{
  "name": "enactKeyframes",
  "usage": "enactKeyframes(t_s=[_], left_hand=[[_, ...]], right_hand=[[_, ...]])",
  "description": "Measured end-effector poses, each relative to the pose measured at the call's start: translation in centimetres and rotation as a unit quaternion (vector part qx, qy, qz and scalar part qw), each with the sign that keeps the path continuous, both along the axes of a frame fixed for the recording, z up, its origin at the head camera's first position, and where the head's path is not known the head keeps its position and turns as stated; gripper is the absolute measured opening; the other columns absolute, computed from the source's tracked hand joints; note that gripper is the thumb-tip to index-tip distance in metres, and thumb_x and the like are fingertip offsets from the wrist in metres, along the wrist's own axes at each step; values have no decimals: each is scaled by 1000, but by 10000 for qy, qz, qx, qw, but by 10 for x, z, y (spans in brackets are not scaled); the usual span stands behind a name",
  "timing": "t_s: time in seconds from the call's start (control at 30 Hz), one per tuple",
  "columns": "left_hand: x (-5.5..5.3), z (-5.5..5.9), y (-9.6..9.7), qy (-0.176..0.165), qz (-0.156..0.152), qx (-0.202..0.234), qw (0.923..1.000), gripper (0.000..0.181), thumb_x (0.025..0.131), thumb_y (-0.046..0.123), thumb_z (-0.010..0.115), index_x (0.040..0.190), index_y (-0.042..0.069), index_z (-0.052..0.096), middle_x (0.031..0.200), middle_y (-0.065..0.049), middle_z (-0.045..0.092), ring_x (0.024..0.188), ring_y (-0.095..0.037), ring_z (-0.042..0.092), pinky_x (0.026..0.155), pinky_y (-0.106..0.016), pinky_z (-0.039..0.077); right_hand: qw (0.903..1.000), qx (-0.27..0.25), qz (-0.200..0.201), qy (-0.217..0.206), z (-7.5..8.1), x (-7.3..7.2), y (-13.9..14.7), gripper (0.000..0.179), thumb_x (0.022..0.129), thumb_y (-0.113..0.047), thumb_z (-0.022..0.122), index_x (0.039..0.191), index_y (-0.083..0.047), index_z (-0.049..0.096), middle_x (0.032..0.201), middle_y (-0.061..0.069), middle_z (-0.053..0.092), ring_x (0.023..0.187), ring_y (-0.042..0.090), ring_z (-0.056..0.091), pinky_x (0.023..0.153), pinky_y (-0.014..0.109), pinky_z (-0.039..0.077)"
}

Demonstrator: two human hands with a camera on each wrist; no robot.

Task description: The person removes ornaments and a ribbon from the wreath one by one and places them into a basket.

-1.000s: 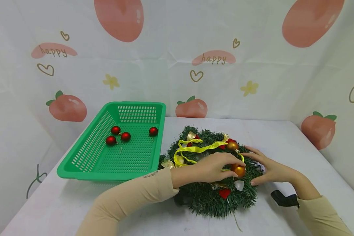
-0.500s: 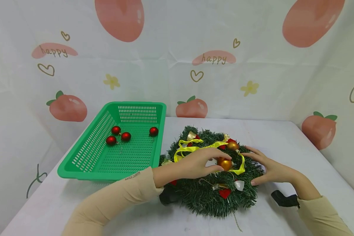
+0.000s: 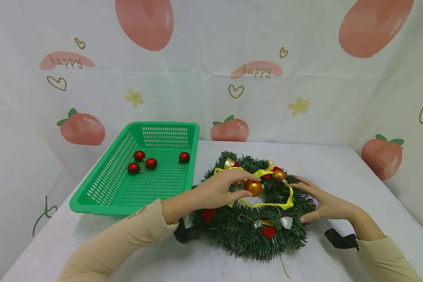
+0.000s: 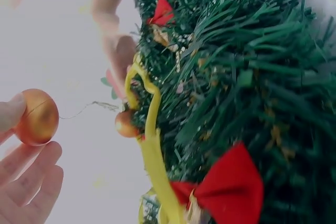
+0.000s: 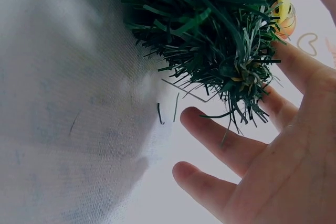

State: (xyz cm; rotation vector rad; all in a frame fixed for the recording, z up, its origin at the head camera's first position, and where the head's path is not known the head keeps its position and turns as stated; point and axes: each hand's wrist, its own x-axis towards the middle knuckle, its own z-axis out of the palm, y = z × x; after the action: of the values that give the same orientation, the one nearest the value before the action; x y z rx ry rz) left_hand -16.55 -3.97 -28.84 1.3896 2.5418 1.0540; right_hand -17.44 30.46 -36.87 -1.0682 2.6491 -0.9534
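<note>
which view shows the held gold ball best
The left wrist: the gold ball looks largest there, with its thin string, though the left hand covers one edge. The head view shows it smaller, against the wreath. The right wrist view shows a partly hidden ball, but I can't tell which.

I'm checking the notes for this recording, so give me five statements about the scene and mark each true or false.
1. The left hand pinches a golden ball. True.
2. Each hand holds a ball. False: the right hand holds none; its fingers are at the edge of the wreath.
3. The ribbon on the wreath is yellow. True.
4. Four red balls lie in the green basket. True.
5. The green basket stands right of the wreath. False: it stands left.
</note>
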Motion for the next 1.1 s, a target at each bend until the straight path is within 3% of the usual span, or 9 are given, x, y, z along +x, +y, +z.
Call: enactKeyframes(t_s=[0.13, 0.23, 0.47, 0.8, 1.1], left_hand=[[1, 4, -8, -66, 73, 80, 9999, 36, 89, 15, 63, 125, 10, 58, 116, -5, 63, 102, -16, 62, 88, -30, 53], [2, 6, -14, 21, 109, 125, 9999, 37, 89, 14, 63, 125, 8, 58, 118, -6, 63, 102, -17, 62, 88, -30, 54], [5, 13, -27, 259, 281, 175, 9991, 38, 88, 12, 64, 125, 7, 58, 118, -7, 63, 104, -18, 61, 86, -23, 53], [4, 20, -47, 379, 456, 380, 9975, 38, 87, 10, 65, 124, 8, 59, 116, -6, 64, 100, -17, 63, 84, -26, 54], [2, 29, -64, 317, 852, 484, 9947, 37, 87, 10, 65, 124, 9, 59, 117, -5, 64, 102, -18, 64, 84, -31, 55]], right_hand=[[10000, 0, 45, 22, 0, 0, 0, 87, 70, -16, 81, 143, -11, 34, 152, -23, 3, 123, -29, 4, 80, 73, 34], [10000, -7, 22, 25, 0, 0, 1, 87, 70, -16, 81, 143, -9, 34, 152, -23, 4, 124, -29, 5, 81, 73, 35], [10000, 0, -59, -62, 0, 1, 2, 85, 72, -17, 80, 143, -9, 34, 156, 2, 8, 124, -29, 5, 83, 74, 33], [10000, 33, -22, 41, 0, 0, 1, 85, 71, -17, 80, 142, -8, 34, 156, -1, 8, 124, -29, 4, 81, 74, 34], [10000, 39, 41, 71, 1, 0, -1, 86, 71, -17, 80, 143, -10, 34, 154, -15, 6, 123, -29, 4, 81, 73, 35]])
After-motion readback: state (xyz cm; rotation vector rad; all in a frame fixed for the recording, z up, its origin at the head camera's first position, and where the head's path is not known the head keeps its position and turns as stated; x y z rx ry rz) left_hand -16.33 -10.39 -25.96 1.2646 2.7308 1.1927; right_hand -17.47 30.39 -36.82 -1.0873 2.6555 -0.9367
